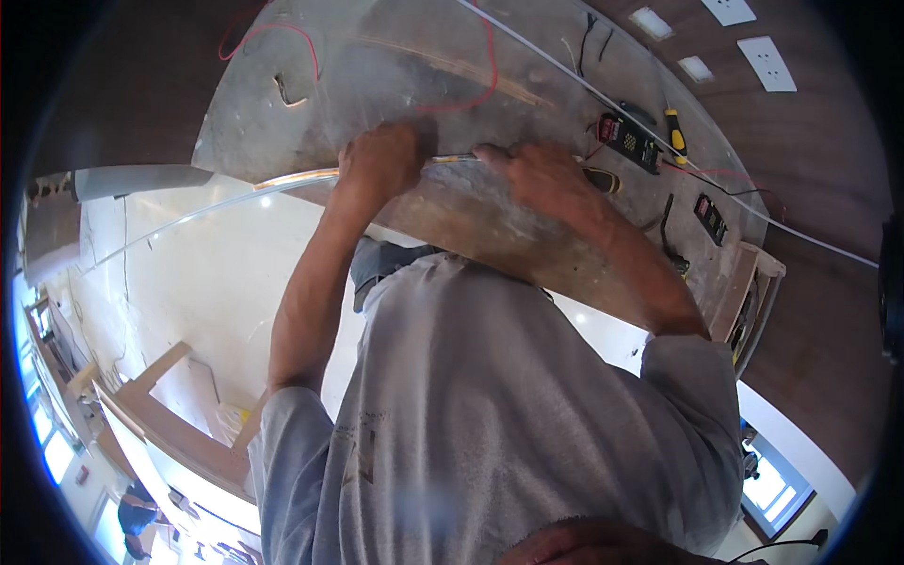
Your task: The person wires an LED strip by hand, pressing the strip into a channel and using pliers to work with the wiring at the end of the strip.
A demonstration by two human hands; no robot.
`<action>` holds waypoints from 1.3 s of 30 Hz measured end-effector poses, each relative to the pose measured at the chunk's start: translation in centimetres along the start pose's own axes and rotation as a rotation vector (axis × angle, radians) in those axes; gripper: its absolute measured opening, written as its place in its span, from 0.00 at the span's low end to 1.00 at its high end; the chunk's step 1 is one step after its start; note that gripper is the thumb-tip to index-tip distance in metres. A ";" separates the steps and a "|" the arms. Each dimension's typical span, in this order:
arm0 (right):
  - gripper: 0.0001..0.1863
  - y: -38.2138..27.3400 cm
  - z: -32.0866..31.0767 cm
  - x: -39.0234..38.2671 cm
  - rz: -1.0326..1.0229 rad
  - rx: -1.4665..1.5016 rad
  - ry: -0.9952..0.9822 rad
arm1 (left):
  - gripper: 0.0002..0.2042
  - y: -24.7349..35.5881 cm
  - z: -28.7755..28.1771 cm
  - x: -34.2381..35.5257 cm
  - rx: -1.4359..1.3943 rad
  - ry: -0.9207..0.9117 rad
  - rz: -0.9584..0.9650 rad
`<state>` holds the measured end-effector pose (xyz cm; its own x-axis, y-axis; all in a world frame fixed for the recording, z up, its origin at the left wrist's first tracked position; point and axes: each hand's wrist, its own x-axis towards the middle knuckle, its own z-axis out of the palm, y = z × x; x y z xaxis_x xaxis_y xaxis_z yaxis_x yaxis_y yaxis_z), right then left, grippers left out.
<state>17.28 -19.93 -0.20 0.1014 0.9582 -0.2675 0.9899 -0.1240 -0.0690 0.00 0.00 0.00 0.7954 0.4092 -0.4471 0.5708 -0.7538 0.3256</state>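
Observation:
A long, thin, flexible strip [301, 177], pale and partly yellowish, runs along the near edge of a worn grey-brown board [414, 80]. Its tail arcs down to the left over the floor. My left hand [381, 162] is closed around the strip, knuckles up. To its right, my right hand [544, 179] has its fingers curled, with one digit stretched left and pressed on the strip's right part. What lies under that hand is hidden. Between the two hands a short dark and silvery length of the strip shows.
On the board's right lie a black-and-red box-shaped device [629, 143], a smaller one [711, 219] and a yellow-black screwdriver [675, 135]. A long white strip [537, 52] crosses behind them. Red wire [492, 56] loops at the back. White sockets [767, 64] stand on the brown panel. A person [139, 513] is far left.

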 end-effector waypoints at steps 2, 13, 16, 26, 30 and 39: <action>0.30 0.4 1.1 0.8 -0.054 0.041 0.122 | 0.20 -1.2 1.2 0.6 -0.001 0.214 -0.009; 0.28 -1.8 1.4 0.3 -0.123 -0.008 0.226 | 0.21 -0.6 0.6 0.8 -0.050 0.100 -0.027; 0.27 -1.8 1.6 0.5 -0.133 -0.022 0.243 | 0.22 -1.3 1.2 1.1 -0.060 0.115 -0.006; 0.26 -2.2 1.4 0.1 -0.114 -0.043 0.288 | 0.24 -2.2 1.1 2.1 -0.015 0.050 0.119; 0.26 -1.7 1.5 0.1 -0.112 -0.030 0.249 | 0.25 -1.4 0.0 1.7 -0.114 -0.048 0.044; 0.26 -2.1 1.1 0.2 -0.079 0.040 0.249 | 0.27 -1.3 -0.2 1.4 -0.084 -0.043 0.041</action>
<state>15.13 -19.78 -1.12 0.0498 0.9986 -0.0151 0.9915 -0.0513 -0.1192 0.43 1.66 -0.94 0.8100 0.3551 -0.4666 0.5545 -0.7229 0.4123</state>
